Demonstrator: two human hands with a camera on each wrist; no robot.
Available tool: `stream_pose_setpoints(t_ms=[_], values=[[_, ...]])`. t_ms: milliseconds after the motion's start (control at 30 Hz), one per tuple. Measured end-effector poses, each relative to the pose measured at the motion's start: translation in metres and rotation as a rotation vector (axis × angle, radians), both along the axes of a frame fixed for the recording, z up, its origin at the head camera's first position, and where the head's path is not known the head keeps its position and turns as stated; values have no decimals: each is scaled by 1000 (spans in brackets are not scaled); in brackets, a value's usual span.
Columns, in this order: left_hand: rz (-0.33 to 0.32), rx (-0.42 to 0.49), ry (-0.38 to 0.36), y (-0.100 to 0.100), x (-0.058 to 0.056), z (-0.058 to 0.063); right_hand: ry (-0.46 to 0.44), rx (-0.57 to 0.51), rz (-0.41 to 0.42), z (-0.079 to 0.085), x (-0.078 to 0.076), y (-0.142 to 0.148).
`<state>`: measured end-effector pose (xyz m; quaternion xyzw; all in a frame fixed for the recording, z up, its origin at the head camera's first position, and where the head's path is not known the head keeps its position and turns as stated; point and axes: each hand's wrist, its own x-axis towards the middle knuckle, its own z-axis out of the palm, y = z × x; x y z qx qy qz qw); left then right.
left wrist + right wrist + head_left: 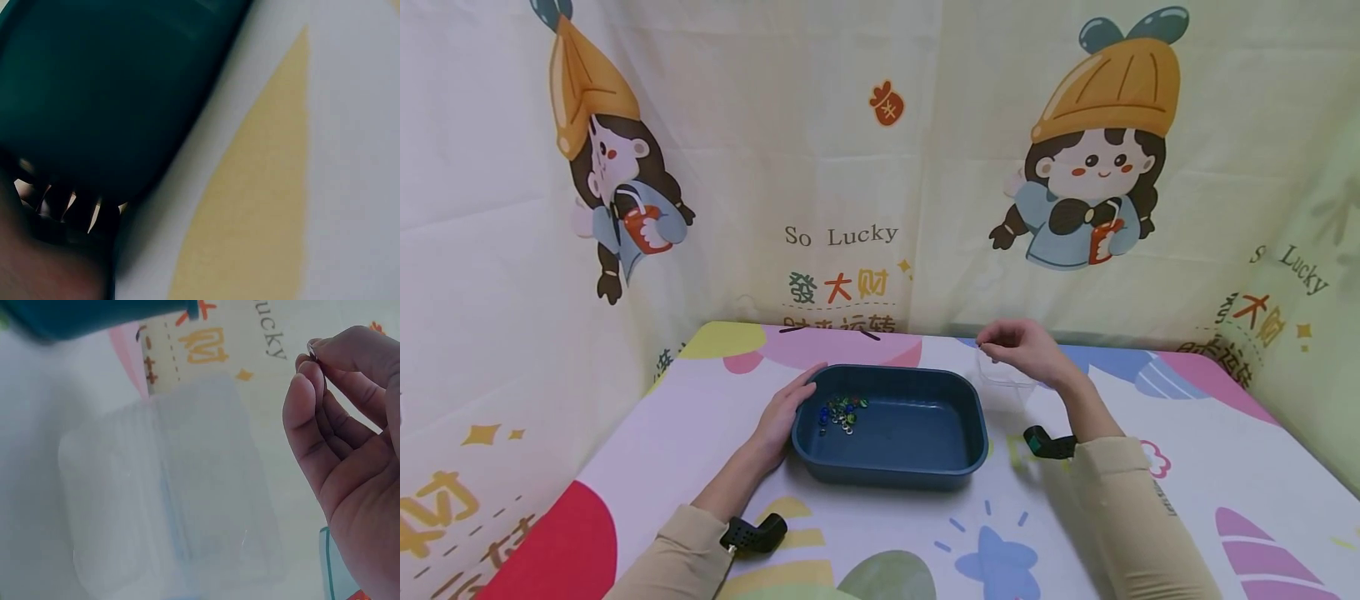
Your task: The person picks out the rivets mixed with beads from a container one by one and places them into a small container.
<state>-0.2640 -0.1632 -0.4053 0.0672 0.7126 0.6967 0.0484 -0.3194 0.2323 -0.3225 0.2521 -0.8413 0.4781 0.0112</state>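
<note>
A dark blue rectangular basin [910,433] stands mid-table with several small glass beads or marbles [842,412], green, blue and clear, gathered at its left inside. My left hand [778,417] holds the basin at its left end, by the far corner; its fingers are dark and blurred in the left wrist view. Above a clear plastic box [1006,382] to the right of the basin, my right hand [1026,350] pinches a small shiny thing [311,351] between thumb and fingertips. Its kind is too small to tell. The box [169,494] looks see-through and blurred in the right wrist view.
A white cloth with coloured prints [1000,542] covers the table. Behind the basin and box, a printed cream curtain [955,208] rises at the table's far edge and continues along both sides. Each wrist wears a black camera mount [1048,443].
</note>
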Motion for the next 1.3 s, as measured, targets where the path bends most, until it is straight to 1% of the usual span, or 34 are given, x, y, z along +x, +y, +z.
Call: stream_pose_setpoints(t_ms=[400, 600, 767, 967, 1033, 1300], values=[[4, -8, -6, -2, 0, 1, 9, 19, -51, -8, -5, 13], [12, -9, -14, -1, 0, 2, -8, 47, -73, -12, -7, 19], [1, -2, -10, -1, 0, 2, -22, 63, -91, -13, -6, 21], [3, -6, -10, -1, 1, 1, -14, 70, -89, -15, -7, 22], [7, -8, -12, -2, 1, 1, -17, 77, -102, -16, -7, 22], [3, 5, -2, -1, -1, 1, -20, 101, -125, -12, -8, 27]])
